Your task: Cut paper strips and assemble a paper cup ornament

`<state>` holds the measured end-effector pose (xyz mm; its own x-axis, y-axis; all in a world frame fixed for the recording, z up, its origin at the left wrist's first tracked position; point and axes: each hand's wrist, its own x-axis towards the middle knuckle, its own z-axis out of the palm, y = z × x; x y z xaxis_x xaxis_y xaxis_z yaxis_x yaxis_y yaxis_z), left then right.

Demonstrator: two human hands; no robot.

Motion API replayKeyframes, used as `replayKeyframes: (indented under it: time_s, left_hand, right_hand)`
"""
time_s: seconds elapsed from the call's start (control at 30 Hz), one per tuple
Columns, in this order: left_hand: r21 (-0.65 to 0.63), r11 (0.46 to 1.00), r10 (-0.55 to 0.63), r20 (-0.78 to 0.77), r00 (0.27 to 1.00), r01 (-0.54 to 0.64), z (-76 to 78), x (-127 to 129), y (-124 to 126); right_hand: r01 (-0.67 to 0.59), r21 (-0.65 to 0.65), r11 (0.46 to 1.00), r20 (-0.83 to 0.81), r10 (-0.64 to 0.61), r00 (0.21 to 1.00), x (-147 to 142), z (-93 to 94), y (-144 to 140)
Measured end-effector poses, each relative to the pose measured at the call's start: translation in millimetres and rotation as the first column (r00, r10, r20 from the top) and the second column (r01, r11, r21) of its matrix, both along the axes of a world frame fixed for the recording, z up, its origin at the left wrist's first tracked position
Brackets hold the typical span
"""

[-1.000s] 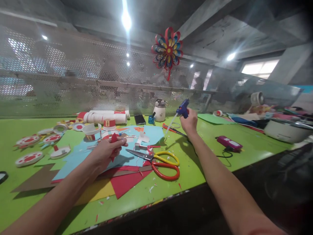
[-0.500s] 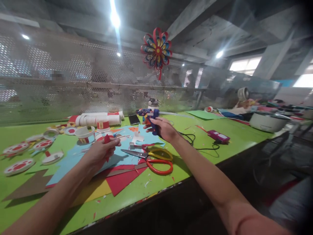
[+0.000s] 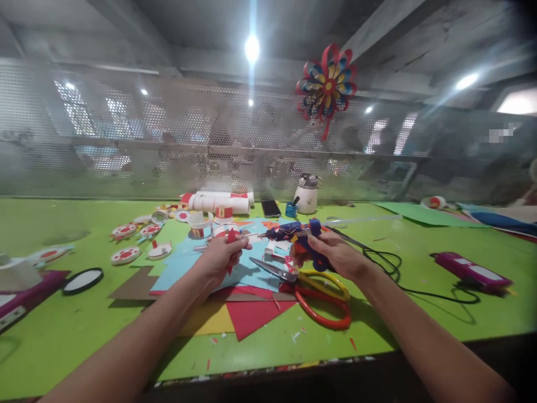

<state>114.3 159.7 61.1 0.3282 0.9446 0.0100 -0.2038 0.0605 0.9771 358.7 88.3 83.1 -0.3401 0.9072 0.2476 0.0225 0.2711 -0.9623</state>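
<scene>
Left hand (image 3: 220,258) pinches red scrap (image 3: 230,237) over blue paper (image 3: 188,263), edge presented toward nozzle. Right hand (image 3: 338,256) clamped round glue gun (image 3: 302,234), tip aimed left at scrap. Scissors (image 3: 312,285) just below.

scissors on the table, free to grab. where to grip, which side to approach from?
Take the scissors by the loop handles, red and yellow, probably from the near right. They lie flat with the blades pointing far left, toward the paper sheets, and the handles face the table edge. The right hand with the glue gun hovers just behind them.
</scene>
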Motion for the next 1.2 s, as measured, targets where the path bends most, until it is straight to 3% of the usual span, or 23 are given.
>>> replayKeyframes:
  time_s: [0.37, 1.03, 1.2]
  left_hand:
    - [0.103, 0.993, -0.050, -0.104, 0.993, 0.061, 5.5, 1.0, -8.3]
    - [0.175, 0.983, -0.034, -0.150, 0.988, 0.060, 3.3, -0.2, -7.7]
    - [0.176, 0.983, -0.026, -0.151, 0.988, 0.053, 4.3, -0.8, -9.3]
  right_hand:
    - [0.041, 0.117, 0.992, 0.265, -0.071, 0.962, -1.5, 2.2, -2.1]
    - [0.146, 0.135, 0.980, 0.295, -0.181, 0.938, -3.5, 0.5, -2.8]
    - [0.150, 0.191, 0.970, 0.339, -0.209, 0.917, -4.0, 2.1, -4.3]
